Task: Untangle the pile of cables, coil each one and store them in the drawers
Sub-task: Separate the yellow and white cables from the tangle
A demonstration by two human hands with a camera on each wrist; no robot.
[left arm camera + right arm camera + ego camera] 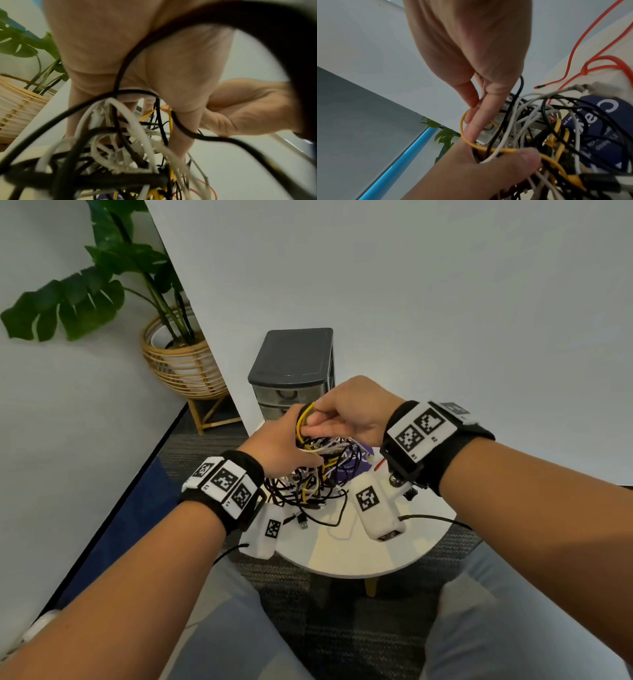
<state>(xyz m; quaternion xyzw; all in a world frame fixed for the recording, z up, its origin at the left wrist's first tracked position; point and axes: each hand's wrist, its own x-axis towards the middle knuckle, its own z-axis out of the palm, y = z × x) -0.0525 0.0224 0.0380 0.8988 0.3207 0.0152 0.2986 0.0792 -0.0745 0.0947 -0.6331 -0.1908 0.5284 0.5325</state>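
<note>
A tangle of black, white and yellow cables (308, 484) sits on a small round white table (359, 556). My left hand (281, 440) grips the top of the tangle, its thumb (513, 162) lying over several strands. Just above it, my right hand (349, 409) pinches a loop of the yellow cable (303, 419) between its fingertips (471, 115) and holds it raised. In the left wrist view black and white loops (120, 148) crowd the palm (154, 67). A dark grey drawer unit (291, 361) stands behind the table, its drawers closed.
A thin red cable (583, 40) trails on the table at the right of the pile, and a dark blue printed item (599, 121) lies under it. A potted plant in a rattan basket (181, 368) stands at the back left. White walls close in behind.
</note>
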